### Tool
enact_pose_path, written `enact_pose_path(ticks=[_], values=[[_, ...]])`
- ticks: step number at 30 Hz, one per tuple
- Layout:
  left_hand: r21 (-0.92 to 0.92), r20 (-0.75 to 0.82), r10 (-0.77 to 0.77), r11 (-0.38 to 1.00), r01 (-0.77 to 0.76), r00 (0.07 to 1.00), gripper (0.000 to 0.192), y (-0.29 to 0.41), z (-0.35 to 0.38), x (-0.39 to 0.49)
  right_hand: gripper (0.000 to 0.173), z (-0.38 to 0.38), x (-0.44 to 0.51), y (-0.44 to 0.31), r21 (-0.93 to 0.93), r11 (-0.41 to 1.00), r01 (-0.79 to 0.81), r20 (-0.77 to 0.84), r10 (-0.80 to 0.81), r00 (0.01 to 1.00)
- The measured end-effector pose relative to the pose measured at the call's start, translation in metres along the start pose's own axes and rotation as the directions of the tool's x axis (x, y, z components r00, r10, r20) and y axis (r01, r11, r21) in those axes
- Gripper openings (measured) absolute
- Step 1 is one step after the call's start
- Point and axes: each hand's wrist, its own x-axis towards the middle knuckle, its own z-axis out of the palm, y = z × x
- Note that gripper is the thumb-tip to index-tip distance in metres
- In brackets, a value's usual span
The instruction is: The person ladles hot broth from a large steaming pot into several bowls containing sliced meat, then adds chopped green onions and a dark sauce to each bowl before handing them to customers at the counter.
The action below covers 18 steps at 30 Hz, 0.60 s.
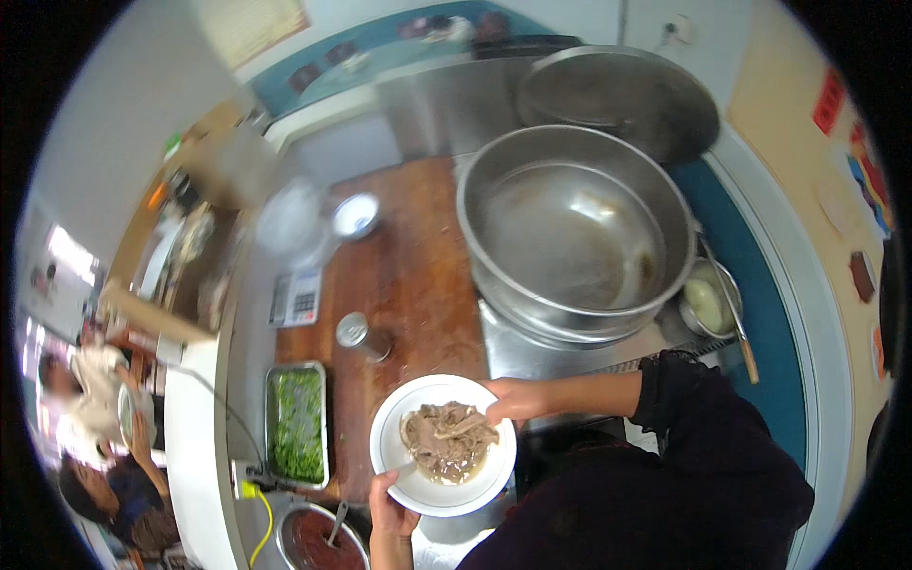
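Note:
A white bowl (392, 420) with a thin rim line holds sliced cooked meat (445, 434) in some pale broth. My left hand (393, 509) grips its lower left rim, thumb on top, beside what looks like a white spoon handle. At the upper right, my right hand (516, 399) holds the rim, its thumb close to the meat. The bowl is held over the near edge of the wooden worktop (413, 278). To its left lies a metal tray of chopped green herbs (296, 427), and a metal shaker or can (362, 336) stands beyond.
A large steel pot (570, 235) stands at the right, its lid (620, 100) behind. Beside it, a small pot (709, 299) has a wooden-handled ladle (741, 342) across it. A pot of red sauce (320, 538) is near left. Two people are beyond the white counter (203, 442).

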Motion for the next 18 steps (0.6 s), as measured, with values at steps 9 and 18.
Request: enact_pose_path(ticks=[9, 18], values=[[-0.005, 0.045, 0.183, 0.983, -0.183, 0.982, 0.071, -0.06, 0.133, 0.009, 0.03, -0.19, -0.265, 0.097, -0.471, 0.879, 0.072, -0.855, -0.475, 0.208], [-0.026, -0.057, 0.257, 0.966, -0.259, 0.965, 0.078, -0.104, 0.179, 0.018, 0.043, -0.262, -0.41, 0.353, -0.135, 0.642, -0.755, -0.975, -0.22, -0.013]])
